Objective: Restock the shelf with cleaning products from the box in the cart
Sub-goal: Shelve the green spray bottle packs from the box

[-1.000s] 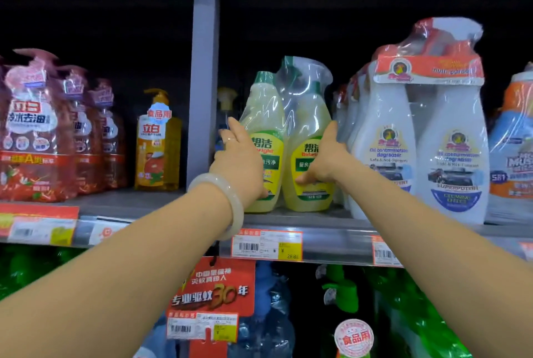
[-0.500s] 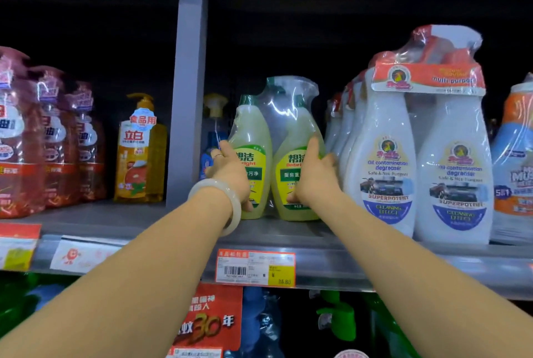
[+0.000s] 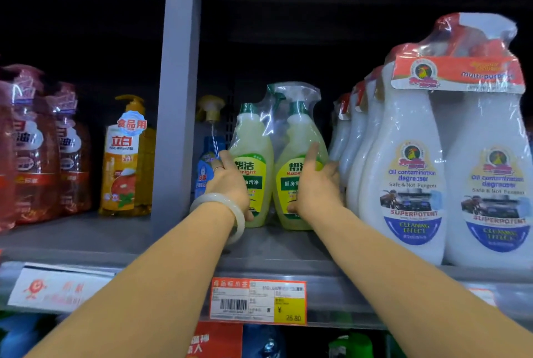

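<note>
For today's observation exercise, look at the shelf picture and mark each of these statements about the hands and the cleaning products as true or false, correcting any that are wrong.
1. Both hands are on the plastic-wrapped twin pack of yellow-green spray bottles. True.
2. The twin pack lies flat on its side. False: it stands upright on the grey metal shelf.
3. The left hand wears a pale bangle at the wrist. True.
4. The white degreaser bottles stand left of the twin pack. False: they stand to its right, beside the right hand.
5. The orange pump bottle stands beyond the grey upright divider. True.
</note>
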Available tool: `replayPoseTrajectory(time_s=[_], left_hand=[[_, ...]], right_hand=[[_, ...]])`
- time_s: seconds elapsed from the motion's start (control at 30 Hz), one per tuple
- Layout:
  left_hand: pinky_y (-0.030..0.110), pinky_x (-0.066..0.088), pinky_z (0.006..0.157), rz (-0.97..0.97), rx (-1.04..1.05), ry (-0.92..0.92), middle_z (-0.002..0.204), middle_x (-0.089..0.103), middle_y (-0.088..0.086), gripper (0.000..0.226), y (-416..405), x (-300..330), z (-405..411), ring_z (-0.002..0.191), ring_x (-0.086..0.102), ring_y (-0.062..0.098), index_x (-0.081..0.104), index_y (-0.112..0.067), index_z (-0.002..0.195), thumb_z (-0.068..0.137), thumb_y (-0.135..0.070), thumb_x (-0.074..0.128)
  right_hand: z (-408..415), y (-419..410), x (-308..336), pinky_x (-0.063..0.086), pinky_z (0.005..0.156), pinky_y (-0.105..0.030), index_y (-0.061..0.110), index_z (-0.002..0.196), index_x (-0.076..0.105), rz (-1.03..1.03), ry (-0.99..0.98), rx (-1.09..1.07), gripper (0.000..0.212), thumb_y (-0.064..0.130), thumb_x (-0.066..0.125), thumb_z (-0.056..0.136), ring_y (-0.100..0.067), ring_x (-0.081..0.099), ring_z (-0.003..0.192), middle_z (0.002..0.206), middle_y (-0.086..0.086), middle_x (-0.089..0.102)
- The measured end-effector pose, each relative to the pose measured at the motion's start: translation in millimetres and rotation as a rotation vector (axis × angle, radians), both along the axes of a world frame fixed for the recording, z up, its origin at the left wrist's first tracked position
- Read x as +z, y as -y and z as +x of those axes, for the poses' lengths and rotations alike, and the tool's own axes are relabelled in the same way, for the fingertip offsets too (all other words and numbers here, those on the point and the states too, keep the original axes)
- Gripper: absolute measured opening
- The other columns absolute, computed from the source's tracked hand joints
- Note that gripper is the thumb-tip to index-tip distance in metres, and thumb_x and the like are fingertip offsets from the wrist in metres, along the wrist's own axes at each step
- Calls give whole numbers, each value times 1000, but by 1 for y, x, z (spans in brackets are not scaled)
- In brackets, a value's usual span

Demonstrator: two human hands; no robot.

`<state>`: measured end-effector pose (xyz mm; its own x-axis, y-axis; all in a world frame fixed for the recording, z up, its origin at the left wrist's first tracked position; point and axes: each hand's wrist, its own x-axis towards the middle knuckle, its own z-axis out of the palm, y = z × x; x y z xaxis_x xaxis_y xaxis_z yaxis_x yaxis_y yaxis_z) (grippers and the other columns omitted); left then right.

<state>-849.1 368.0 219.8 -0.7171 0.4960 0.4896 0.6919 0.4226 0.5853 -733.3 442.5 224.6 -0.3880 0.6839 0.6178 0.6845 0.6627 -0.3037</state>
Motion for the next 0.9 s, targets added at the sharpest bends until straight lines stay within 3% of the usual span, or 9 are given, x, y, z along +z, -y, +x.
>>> replayPoseTrajectory(time_s=[0.23,0.37,0.43,0.5,0.53,0.6,0.7,0.83,0.9], left_hand=[[46,37,105,-48,-5,-19,157,9,9,124,2,0,3,132,38,38,2,-10,146,58,-16,90],[42,41,100,-38,-2,-42,145,30,20,116,4,-2,3,122,45,37,-2,-6,147,69,-17,83],[40,41,99,-91,15,-123,140,36,23,100,3,-5,5,120,47,37,-6,-7,149,83,-16,69],[44,39,104,-200,45,-269,150,27,17,74,7,-6,9,124,45,37,-8,-18,151,98,-19,44],[45,38,105,-193,68,-266,154,19,13,74,11,-6,13,126,43,37,-10,-22,151,98,-17,42],[44,39,105,-177,38,-201,154,12,14,94,21,-8,23,128,40,37,-12,-19,150,89,-8,59],[40,40,100,-161,-1,-274,146,22,20,88,42,-4,43,126,40,36,5,-5,148,85,-8,66],[30,42,91,-169,-136,-472,127,46,14,38,82,4,65,118,48,28,47,-1,121,87,-10,62],[28,43,86,-98,-195,-518,118,53,9,29,111,4,70,111,53,26,54,-5,115,87,-8,61]], right_hand=[[1,1,-4,31,109,-38,14,148,-16,18,-1,5,116,15,76,78,-40,22,138,147,-30,9],[-1,2,-6,24,114,-39,6,149,-8,97,19,-18,101,16,69,84,-40,11,142,150,-30,2],[-1,4,-7,25,113,-39,5,149,-3,116,22,-27,98,20,69,84,-39,9,143,152,-28,2],[1,7,-6,29,111,-40,5,149,1,119,13,-42,100,24,72,81,-37,12,142,152,-25,6],[3,10,-6,31,109,-40,5,148,3,123,12,-47,103,26,75,78,-36,14,141,151,-24,8],[7,15,-6,32,108,-39,5,147,6,148,18,-53,105,26,78,74,-36,19,138,149,-22,15],[16,27,-6,34,103,-38,6,143,19,210,15,-22,86,21,72,78,-35,27,131,143,-19,24],[30,64,-2,36,98,-39,6,135,30,195,53,54,70,26,70,81,-35,31,126,138,-18,30],[35,93,-4,36,96,-39,5,129,36,177,54,76,64,26,71,79,-35,35,123,134,-18,35]])
